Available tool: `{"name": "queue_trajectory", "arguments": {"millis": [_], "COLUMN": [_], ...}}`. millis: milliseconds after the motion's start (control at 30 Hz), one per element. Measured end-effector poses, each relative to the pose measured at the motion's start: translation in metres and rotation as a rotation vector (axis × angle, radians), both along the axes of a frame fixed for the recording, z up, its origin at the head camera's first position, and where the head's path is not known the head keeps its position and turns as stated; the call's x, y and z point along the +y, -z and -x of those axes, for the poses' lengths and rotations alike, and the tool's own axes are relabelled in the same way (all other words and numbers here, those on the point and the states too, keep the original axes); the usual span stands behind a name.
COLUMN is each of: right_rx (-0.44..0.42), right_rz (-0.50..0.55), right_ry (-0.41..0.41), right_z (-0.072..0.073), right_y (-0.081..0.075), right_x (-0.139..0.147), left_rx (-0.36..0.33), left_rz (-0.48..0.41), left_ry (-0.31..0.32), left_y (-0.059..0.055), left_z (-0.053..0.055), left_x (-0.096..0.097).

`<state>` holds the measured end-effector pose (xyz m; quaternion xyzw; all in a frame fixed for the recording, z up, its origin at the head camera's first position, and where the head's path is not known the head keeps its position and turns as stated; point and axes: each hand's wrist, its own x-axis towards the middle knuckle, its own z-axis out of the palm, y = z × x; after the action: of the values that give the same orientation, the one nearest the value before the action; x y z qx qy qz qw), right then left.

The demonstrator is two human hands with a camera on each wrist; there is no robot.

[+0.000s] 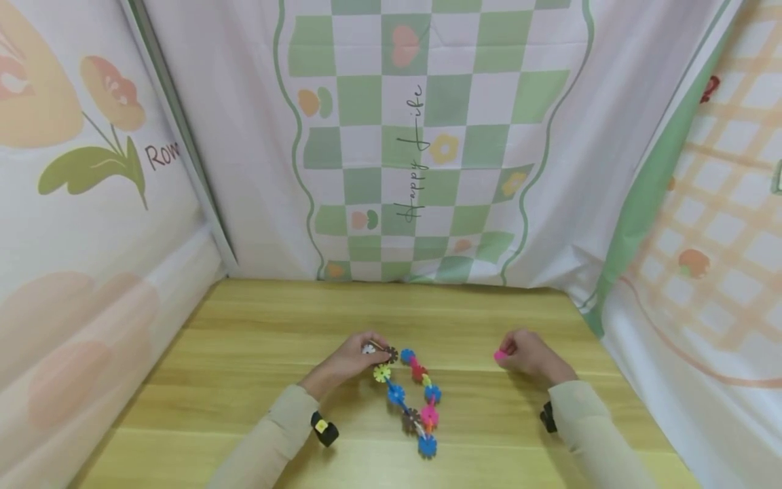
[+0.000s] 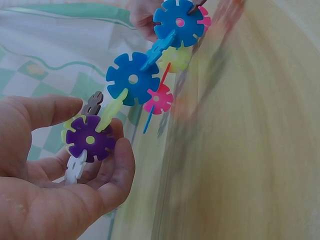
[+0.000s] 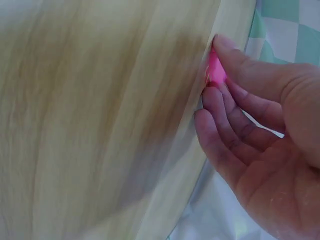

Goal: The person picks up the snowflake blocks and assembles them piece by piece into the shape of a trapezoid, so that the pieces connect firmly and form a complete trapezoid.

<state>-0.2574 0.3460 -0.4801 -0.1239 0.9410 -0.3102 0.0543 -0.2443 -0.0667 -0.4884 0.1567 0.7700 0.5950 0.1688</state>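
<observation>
My left hand (image 1: 349,358) grips one end of a chain of notched plastic discs (image 1: 396,394). In the left wrist view, a purple disc (image 2: 90,139), a white disc (image 2: 75,167) and a brown disc (image 2: 93,104) sit between its thumb and curled fingers. Blue, yellow, pink, red and brown discs, slotted edge to edge, make a narrow loop toward the front, with a blue disc (image 1: 427,445) at its near tip. Off to the right, my right hand (image 1: 530,354) pinches a bright pink disc (image 3: 216,69) between thumb and fingertips, apart from the chain. Fingers cover part of it.
A wood-grain table (image 1: 256,319) lies under both hands. Behind it hangs a green-and-white checked cloth (image 1: 360,146), with printed fabric walls (image 1: 73,224) at the left and right. Each wrist carries a small black camera (image 1: 325,430).
</observation>
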Motion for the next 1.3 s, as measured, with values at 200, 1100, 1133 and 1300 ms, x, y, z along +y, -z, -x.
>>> {"name": "queue_trajectory", "arguments": {"millis": [200, 1100, 1133, 1300], "right_rx": [0.008, 0.131, 0.126, 0.156], "right_rz": [0.086, 0.319, 0.326, 0.341], "right_ry": [0.011, -0.219, -0.219, -0.255], "right_z": [0.002, -0.01, -0.011, -0.014], "right_y": [0.0, -0.01, -0.01, -0.007], "right_x": [-0.016, -0.152, -0.154, -0.161], "left_rx": [0.009, -0.027, -0.029, -0.034], "left_rz": [0.013, 0.004, 0.0, -0.013], "left_ry": [-0.005, -0.006, -0.004, 0.002], "left_y": [0.001, -0.001, -0.001, 0.001], "left_z": [0.0, 0.001, 0.001, 0.002], "left_x": [0.001, 0.001, 0.001, 0.001]}}
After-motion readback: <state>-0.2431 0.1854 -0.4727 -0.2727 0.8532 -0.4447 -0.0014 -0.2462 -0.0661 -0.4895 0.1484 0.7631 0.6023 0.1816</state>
